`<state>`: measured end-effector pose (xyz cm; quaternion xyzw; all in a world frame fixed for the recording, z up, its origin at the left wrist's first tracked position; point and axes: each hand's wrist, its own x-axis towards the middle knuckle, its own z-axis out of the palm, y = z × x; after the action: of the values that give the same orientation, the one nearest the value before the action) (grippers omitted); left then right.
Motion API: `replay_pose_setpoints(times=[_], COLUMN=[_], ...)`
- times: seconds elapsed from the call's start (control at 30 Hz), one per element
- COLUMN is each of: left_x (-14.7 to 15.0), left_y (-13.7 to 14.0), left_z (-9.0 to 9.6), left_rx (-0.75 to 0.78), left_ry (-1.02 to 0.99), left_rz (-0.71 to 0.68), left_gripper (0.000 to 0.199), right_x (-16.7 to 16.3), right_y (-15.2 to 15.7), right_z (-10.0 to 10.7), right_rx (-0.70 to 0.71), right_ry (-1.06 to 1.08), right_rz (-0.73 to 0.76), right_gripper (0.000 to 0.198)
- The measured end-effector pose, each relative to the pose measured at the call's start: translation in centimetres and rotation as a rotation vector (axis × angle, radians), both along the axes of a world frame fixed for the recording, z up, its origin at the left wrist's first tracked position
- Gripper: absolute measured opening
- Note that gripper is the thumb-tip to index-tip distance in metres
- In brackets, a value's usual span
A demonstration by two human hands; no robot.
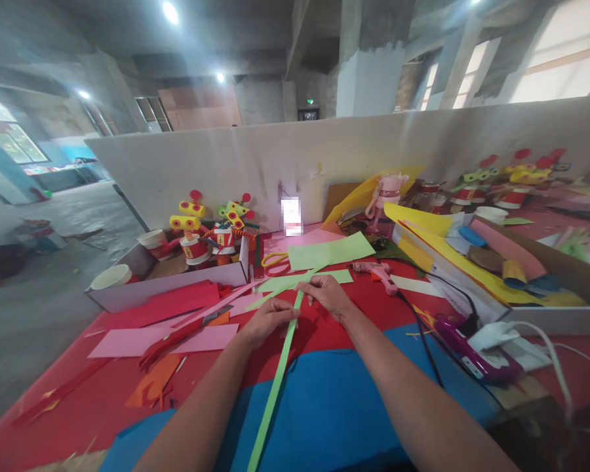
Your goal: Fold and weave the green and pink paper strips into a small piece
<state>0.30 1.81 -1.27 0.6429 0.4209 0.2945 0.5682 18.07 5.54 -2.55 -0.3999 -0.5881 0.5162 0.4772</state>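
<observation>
A long, narrow light-green paper strip (274, 387) runs from the near edge of the table up between my hands. My left hand (271, 320) pinches it lower down, the thumb and fingers closed on its edge. Slightly higher and to the right, my right hand (325, 295) grips the same strip between fingertips. Just beyond my hands lie a wider green paper piece (337, 251) and another green strip (341, 276). Blue paper (334, 400) spreads under my forearms, over a red surface (73, 400).
A pink glue gun (384, 275) lies right of my hands, its cable trailing past a purple power strip (476, 351). Yellow-handled scissors (275, 262) rest behind. Paper-cup figures (193, 246) stand in a box at left. Pink paper (128, 342) and a box of coloured paper (545, 321) flank the workspace.
</observation>
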Motion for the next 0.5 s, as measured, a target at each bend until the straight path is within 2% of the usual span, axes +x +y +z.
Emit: replay_pose_setpoints(times=[0.5], left_x=[-0.37], left_y=[-0.07], left_z=[0.09], left_rx=[-0.025], left_ry=[0.034], left_rz=[-0.076], left_gripper=[0.034], right_x=[0.98], right_y=[0.73], right_z=[0.16], right_rx=[0.03], right_ry=[0.13], right_rz=[-0.092], right_gripper=[0.032])
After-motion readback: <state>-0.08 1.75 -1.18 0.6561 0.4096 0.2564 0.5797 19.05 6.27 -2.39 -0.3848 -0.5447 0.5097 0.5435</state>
